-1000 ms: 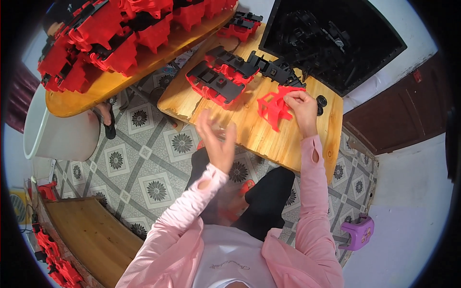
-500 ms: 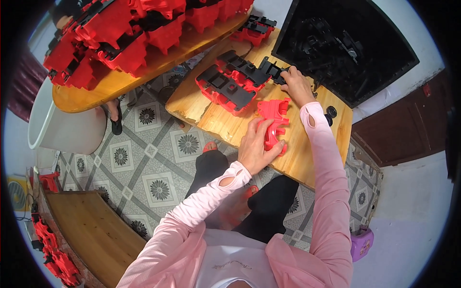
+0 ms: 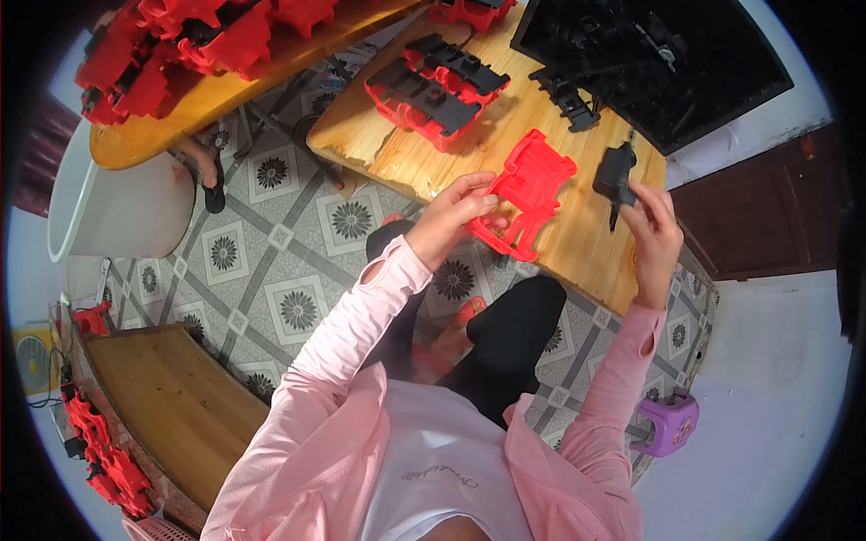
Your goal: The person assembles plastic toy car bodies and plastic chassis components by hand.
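Note:
My left hand (image 3: 456,216) is closed on the edge of a red plastic shell (image 3: 532,176), tilted above the near edge of the wooden table. To the right, my right hand (image 3: 654,225) pinches a black plastic part (image 3: 614,173) with a thin stem pointing down. The two pieces are apart. Beyond them, another black plastic part (image 3: 570,101) lies on the table beside a black tray. Red shells with black plates fitted on top (image 3: 437,99) sit on the table farther left.
The wooden table (image 3: 370,122) carries a large black tray (image 3: 722,108) of black parts at its far right. A second wooden table (image 3: 135,151) at upper left holds many red-and-black pieces. A white tub (image 3: 117,207), a bench (image 3: 171,406) and another person's foot (image 3: 209,171) are at left.
My left hand has raised the red shell off the table and turned it. My right hand has moved right and nearer, and now holds a black part. The view has shifted slightly.

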A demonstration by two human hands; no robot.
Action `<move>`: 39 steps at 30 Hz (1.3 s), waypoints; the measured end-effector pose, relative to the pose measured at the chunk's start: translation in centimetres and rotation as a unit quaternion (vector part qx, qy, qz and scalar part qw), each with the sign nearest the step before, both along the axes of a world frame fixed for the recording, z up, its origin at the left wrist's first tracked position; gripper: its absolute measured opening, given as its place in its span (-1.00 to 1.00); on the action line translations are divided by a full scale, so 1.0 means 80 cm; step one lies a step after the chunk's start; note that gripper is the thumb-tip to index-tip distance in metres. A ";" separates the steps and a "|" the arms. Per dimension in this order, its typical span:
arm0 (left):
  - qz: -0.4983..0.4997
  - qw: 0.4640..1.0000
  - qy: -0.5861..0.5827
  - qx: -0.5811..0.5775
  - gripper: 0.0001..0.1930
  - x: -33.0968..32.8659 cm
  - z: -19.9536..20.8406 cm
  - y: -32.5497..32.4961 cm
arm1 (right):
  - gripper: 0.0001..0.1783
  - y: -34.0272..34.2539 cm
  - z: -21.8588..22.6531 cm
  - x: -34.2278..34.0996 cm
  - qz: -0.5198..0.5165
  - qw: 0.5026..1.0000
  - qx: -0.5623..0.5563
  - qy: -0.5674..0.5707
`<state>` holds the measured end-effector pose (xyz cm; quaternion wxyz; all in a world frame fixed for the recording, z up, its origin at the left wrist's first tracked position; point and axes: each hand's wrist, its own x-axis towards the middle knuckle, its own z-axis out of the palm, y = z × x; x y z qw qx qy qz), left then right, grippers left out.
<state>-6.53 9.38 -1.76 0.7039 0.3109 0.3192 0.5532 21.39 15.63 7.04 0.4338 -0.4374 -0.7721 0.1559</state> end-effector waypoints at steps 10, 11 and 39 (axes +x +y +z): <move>-0.077 0.992 -0.102 0.017 -0.22 0.005 -0.010 -0.075 | -0.62 -0.107 0.049 -0.023 0.152 0.972 0.069 -0.162; -0.090 0.991 -0.094 0.038 -0.22 0.005 -0.009 -0.078 | -0.62 -0.107 0.053 -0.027 0.154 0.972 0.070 -0.163; -0.196 0.976 0.077 0.053 -0.03 -0.025 0.021 -0.115 | -0.20 -0.124 0.055 -0.075 0.274 0.909 0.022 -0.315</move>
